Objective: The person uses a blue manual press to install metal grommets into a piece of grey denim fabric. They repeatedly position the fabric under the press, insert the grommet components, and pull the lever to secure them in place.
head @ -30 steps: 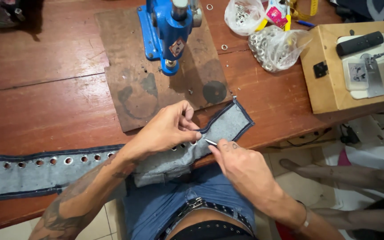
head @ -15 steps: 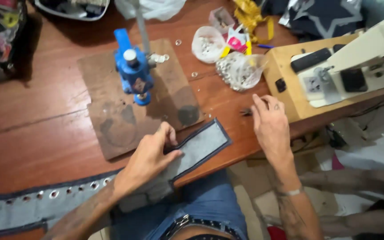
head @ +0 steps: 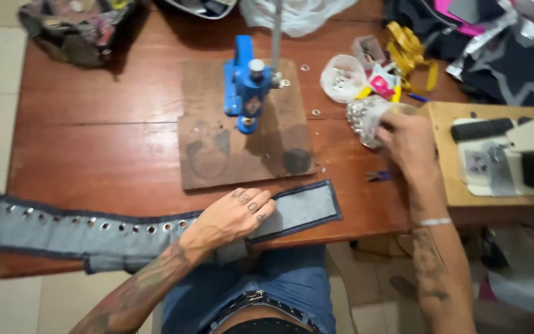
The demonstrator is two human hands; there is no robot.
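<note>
A long denim strip (head: 94, 232) studded with metal eyelets lies along the table's near edge, and its plain end (head: 307, 207) points right. My left hand (head: 233, 216) lies flat on the strip near its middle and pins it to the table. My right hand (head: 406, 139) is at the far right, fingers curled at the mouth of a clear plastic bag of metal eyelets (head: 361, 117); what the fingers hold is hidden. A small dark snipping tool (head: 378, 176) lies on the table just below that hand.
A blue hand press (head: 246, 86) stands on a worn wooden board (head: 217, 161) at the table's middle. A sewing machine on a wooden base (head: 495, 154) sits at right. Small bags, yellow ribbon (head: 409, 52) and fabric crowd the back; loose eyelets dot the board.
My right hand left the strip, set the small tool down on the table and moved up to the bag of eyelets. My left hand stayed on the strip. The view shifted back.
</note>
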